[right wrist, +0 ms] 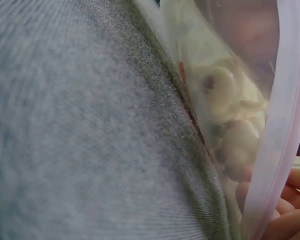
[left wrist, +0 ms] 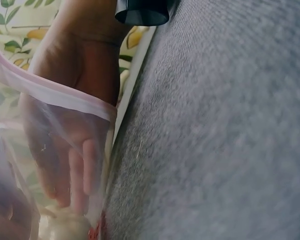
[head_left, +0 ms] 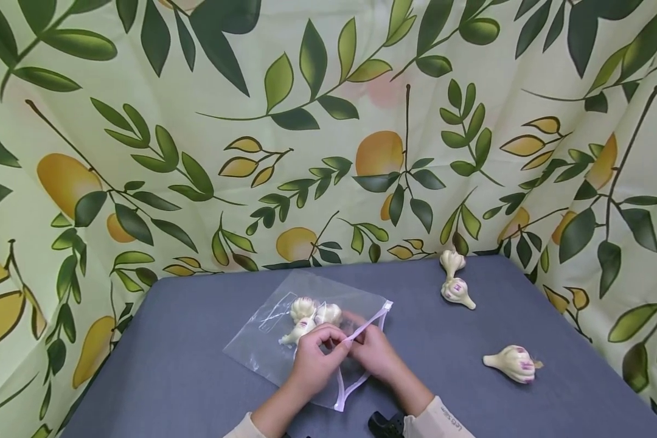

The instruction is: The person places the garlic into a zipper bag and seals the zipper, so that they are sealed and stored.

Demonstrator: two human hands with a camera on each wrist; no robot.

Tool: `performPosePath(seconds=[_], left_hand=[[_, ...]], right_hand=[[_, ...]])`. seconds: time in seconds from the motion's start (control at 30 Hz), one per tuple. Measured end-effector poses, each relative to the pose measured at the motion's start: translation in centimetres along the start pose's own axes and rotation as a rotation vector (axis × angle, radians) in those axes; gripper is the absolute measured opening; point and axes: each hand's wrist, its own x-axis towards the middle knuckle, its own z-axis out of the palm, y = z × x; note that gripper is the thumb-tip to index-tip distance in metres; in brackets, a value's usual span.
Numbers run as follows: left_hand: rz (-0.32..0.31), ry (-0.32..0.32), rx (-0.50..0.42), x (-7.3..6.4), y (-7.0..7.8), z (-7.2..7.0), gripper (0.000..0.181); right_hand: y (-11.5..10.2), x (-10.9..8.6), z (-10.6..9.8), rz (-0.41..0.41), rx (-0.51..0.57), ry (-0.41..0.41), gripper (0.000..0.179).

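Observation:
A clear zip bag (head_left: pixel 268 359) with a pale pink zip edge lies on the grey table, its mouth toward the person. Inside are three garlic bulbs: one at the back (head_left: pixel 303 308), one in front (head_left: pixel 300 329) and one at the right (head_left: pixel 328 314). My left hand (head_left: pixel 316 360) pinches the zip edge between thumb and fingers. Past that edge reaches my right hand (head_left: pixel 376 351). In the left wrist view, the right hand (left wrist: pixel 72 145) shows through the film, its fingers stretched out and their tips right at a garlic bulb (left wrist: pixel 65 225).
Two more garlic bulbs, one behind (head_left: pixel 451 263) and one in front (head_left: pixel 457 293), lie together near the table's back right corner. Another garlic bulb (head_left: pixel 512 364) lies at the right. Fabric printed with leaves and fruit (head_left: pixel 328 201) hangs behind and beside the grey table (head_left: pixel 186 365).

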Motion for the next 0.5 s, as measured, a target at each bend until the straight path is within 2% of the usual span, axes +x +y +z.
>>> performPosePath(seconds=[0.13, 0.3, 0.4, 0.5], left_hand=[[0.006, 0.013, -0.006, 0.2, 0.1, -0.1, 0.007], [0.028, 0.014, -0.01, 0.5, 0.1, -0.3, 0.005], [0.001, 0.021, -0.011, 0.4, 0.0, -0.3, 0.005], [-0.043, 0.036, -0.011, 0.2, -0.1, -0.3, 0.006]], right_hand=[[-0.1, 0.1, -0.2, 0.001, 0.051, -0.028, 0.054], [-0.8, 0.1, -0.7, 0.028, 0.05, 0.001, 0.056], [-1.3, -0.2, -1.3, 0.03, -0.012, 0.035, 0.049], [-1.7, -0.4, -2.6, 0.02, -0.159, 0.038, 0.031]])
